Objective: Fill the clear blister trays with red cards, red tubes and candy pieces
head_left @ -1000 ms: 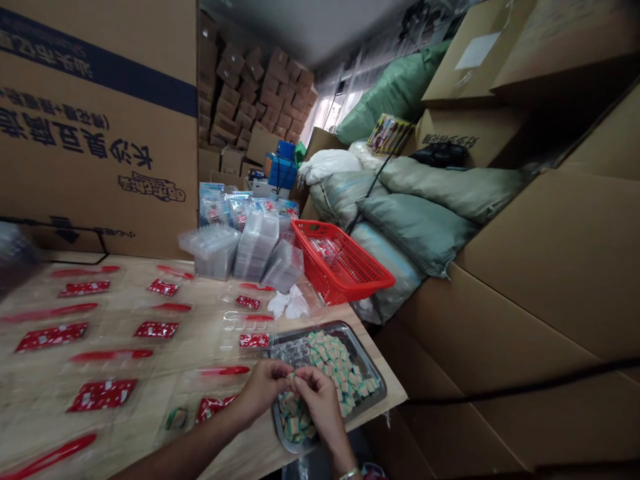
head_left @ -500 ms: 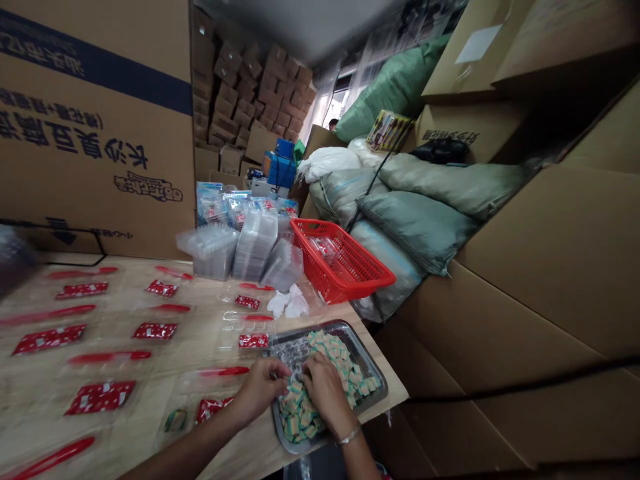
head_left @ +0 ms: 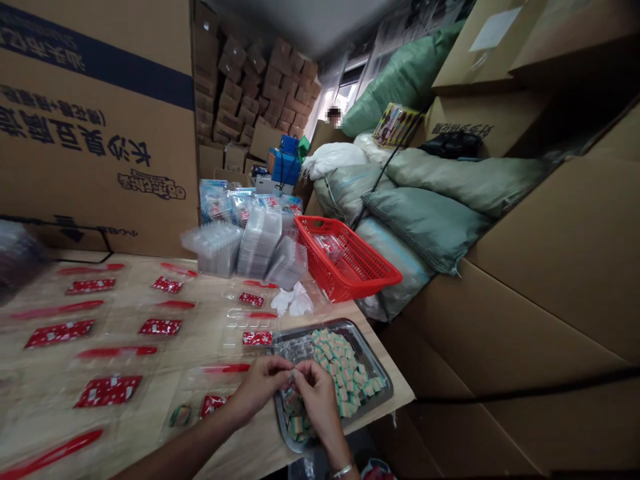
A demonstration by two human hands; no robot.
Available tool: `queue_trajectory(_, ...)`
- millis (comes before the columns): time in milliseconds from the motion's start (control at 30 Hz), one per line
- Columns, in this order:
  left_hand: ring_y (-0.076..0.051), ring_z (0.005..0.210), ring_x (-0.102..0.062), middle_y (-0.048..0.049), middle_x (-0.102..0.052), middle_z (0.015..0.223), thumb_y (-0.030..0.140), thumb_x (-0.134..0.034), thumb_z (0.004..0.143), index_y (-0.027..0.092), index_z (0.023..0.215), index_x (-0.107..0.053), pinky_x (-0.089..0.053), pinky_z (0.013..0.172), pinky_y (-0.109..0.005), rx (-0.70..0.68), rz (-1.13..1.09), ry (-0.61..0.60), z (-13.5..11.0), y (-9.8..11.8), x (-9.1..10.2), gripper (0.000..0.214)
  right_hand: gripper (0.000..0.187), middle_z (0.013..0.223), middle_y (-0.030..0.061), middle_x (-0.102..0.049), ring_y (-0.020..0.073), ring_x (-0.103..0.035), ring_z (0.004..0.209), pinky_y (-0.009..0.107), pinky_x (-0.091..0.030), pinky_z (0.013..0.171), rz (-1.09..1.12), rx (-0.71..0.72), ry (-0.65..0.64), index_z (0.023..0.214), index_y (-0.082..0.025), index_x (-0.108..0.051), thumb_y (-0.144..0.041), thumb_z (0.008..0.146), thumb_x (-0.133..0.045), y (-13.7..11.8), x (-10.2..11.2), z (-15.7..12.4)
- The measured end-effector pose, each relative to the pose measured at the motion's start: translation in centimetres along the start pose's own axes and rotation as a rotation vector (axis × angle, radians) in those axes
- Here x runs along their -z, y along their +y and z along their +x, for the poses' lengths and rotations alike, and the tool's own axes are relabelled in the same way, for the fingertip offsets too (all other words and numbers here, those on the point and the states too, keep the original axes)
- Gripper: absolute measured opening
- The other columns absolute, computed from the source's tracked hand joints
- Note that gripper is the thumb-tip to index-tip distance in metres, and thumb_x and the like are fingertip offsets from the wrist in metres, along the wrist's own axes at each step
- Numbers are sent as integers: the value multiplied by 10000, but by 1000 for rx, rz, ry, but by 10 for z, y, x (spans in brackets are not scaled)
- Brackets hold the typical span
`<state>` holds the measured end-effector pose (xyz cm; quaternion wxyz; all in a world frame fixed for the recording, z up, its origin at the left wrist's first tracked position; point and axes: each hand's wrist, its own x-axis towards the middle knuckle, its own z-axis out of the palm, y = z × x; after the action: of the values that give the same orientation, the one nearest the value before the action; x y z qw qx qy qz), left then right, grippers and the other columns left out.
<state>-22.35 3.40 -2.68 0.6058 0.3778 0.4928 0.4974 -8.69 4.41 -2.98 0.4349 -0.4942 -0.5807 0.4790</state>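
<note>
Over the left part of a dark metal tray point(head_left: 295, 348), my left hand point(head_left: 263, 385) and my right hand point(head_left: 319, 399) meet with thumbs and fingertips pinched together. Something small and pale seems to be between the fingertips, too small to make out. Many small striped blocks point(head_left: 345, 367), beige and teal, fill the tray's right side and lie under my hands. Left of my left hand is a clear plastic tray with a striped piece point(head_left: 181, 415), a red patterned packet point(head_left: 213, 405) partly behind my forearm, and a red plastic knife point(head_left: 227, 368).
Rows of clear trays with red packets point(head_left: 109, 391) and red knives cover the wooden table point(head_left: 240, 443). Stacked clear plastic trays point(head_left: 259, 243), white crumpled tissue point(head_left: 294, 300) and a red basket point(head_left: 345, 290) stand beyond. Big cartons point(head_left: 95, 133) and sacks point(head_left: 425, 223) surround the table.
My right hand has moved slightly left and away from the blocks, so its fingertips now meet those of my left hand. The whole view has shifted a little.
</note>
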Motion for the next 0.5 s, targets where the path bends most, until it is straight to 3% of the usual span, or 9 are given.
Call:
queue_trajectory(200, -147, 619, -575, -10, -683, 648, 264, -759, 475, 147, 685, -699, -426, 618, -255, -4, -25, -70, 2, -2, 0, 248, 180, 618, 4, -589, 153, -530, 592, 252, -400, 555, -99, 21, -36, 686, -167, -604, -344, 709, -601, -5, 12, 3)
queue_trajectory(500, -125, 566, -538, 25, -639, 576, 218, -719, 467, 149, 631, -671, -414, 581, -240, 4, -25, -18, 5, -11, 3, 185, 165, 712, 26, -641, 177, -588, 681, 263, -439, 616, -171, 48, -149, 782, -169, -638, -302, 768, -541, -1, 13, 2)
